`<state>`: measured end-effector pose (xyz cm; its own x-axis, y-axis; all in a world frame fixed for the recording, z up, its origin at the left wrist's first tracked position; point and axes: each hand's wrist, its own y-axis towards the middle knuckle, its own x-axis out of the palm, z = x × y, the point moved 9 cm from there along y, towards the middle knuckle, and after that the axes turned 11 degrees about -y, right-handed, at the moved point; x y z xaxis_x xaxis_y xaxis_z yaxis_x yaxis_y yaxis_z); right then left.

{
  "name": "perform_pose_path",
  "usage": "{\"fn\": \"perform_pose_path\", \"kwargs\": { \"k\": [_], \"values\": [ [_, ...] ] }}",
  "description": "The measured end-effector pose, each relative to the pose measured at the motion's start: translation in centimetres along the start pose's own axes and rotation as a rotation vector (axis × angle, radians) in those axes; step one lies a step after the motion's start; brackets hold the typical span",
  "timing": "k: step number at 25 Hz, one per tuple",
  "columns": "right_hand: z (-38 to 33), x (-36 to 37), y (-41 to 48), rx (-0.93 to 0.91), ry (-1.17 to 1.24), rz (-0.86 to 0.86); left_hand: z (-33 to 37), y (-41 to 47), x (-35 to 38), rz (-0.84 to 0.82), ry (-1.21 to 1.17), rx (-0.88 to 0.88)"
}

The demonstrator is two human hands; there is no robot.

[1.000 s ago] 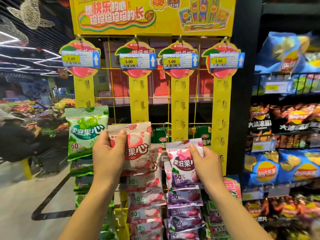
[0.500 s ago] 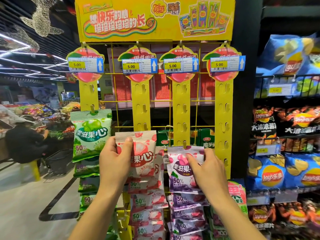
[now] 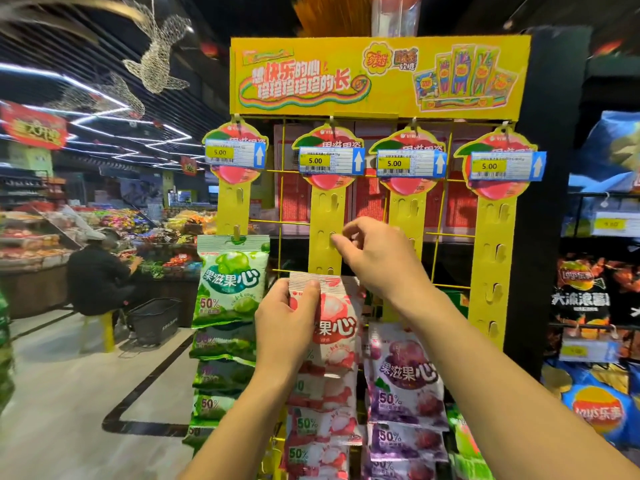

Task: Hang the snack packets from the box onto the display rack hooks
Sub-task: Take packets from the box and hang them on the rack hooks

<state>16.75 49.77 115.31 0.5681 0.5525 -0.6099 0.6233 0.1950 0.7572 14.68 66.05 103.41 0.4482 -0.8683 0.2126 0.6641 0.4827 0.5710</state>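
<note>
A yellow display rack (image 3: 495,258) carries four hanging strips with hook tabs. My left hand (image 3: 287,327) grips a pink-and-white snack packet (image 3: 337,323) by its upper left corner, held just under the second strip (image 3: 325,216). My right hand (image 3: 377,258) is raised to that strip, thumb and forefinger pinching at a hook tab (image 3: 333,237); it holds no packet. A green packet (image 3: 232,278) hangs on the first strip, with more green ones below. A purple packet (image 3: 405,372) hangs on the third strip above several others. The box is out of view.
Shelves of chip bags (image 3: 599,410) stand to the right of the rack. On the left, a person in black (image 3: 97,278) sits on a yellow stool beside a shopping basket (image 3: 156,320) and produce stands. Open floor lies at lower left.
My right hand let go of the purple packet, which now hangs on the third strip, and rose to the second strip's hook. My left hand still holds the pink packet. The camera tilted up.
</note>
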Motion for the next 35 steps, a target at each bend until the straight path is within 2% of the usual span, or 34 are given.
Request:
{"fn": "perform_pose_path", "kwargs": {
  "k": [8, 16, 26, 35],
  "values": [
    [0.8, 1.7, 3.1, 0.012, 0.056, -0.061, 1.4, 2.6, 0.3, 0.009, -0.007, 0.028],
    [0.9, 1.3, 3.0, 0.017, 0.102, -0.051, 0.9, 4.0, 1.3, 0.040, 0.113, 0.062],
    [0.9, 1.4, 2.6, 0.042, 0.115, -0.029, -0.2, 3.2, 1.1, 0.046, 0.232, 0.071],
    [0.8, 1.4, 2.5, 0.042, 0.107, -0.027, -0.7, 1.2, 0.8, 0.013, 0.243, 0.054]
  ]
}}
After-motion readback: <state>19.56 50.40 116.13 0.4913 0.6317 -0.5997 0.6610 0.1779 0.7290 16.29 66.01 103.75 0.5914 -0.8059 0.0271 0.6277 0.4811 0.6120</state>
